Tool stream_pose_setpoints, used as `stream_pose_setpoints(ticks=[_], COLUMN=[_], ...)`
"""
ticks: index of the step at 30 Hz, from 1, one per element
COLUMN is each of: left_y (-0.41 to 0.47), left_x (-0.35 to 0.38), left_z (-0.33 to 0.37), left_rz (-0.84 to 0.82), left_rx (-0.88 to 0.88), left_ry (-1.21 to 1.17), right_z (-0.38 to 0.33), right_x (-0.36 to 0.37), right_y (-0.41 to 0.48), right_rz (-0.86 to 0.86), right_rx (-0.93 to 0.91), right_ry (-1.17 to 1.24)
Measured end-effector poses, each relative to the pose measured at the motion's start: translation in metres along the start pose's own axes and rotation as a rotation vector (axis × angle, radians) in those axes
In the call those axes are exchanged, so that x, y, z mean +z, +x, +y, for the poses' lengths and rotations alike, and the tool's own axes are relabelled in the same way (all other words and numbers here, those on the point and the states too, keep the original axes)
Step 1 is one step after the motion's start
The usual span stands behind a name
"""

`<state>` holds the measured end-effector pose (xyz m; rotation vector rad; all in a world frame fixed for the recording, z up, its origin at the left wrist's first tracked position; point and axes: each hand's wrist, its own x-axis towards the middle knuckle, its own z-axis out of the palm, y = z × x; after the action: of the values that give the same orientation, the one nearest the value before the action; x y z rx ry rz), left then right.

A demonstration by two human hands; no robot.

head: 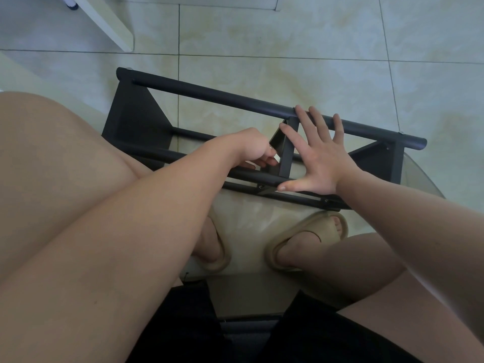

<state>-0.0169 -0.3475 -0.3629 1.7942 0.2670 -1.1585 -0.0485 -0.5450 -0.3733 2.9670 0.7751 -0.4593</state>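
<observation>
A black metal rack frame [214, 96] with round bars and flat side panels lies on the tiled floor in front of my feet. My right hand [318, 155] is spread flat, its fingers straight and pressing on the frame's top bar and middle upright. My left hand [252, 150] has its fingers curled in beside the middle upright [288, 150], pinching something small there that I cannot make out.
My two feet in beige slippers [309, 241] stand just behind the frame, knees spread either side. A white furniture leg [104, 19] stands at the far left on the pale floor tiles [288, 35].
</observation>
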Motion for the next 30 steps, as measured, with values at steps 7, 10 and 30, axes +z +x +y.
stream_pose_setpoints(ticks=[7,10,30], left_y=[-0.0014,-0.0017,-0.0045], left_x=[-0.0008,-0.0022,-0.0082], left_z=[0.0000,-0.0004,-0.0028], left_rz=[-0.011,-0.011,-0.069], left_rx=[0.012,0.028,0.127], left_ry=[0.066,0.095,0.437], right_z=[-0.0001,-0.0006,-0.0003], right_x=[-0.0003,-0.0007,-0.0011], right_y=[0.0001,0.0000,-0.0005], right_rz=[-0.004,-0.003,-0.003], right_rx=[0.002,0.003,0.006], right_ry=[-0.010,-0.007,0.006])
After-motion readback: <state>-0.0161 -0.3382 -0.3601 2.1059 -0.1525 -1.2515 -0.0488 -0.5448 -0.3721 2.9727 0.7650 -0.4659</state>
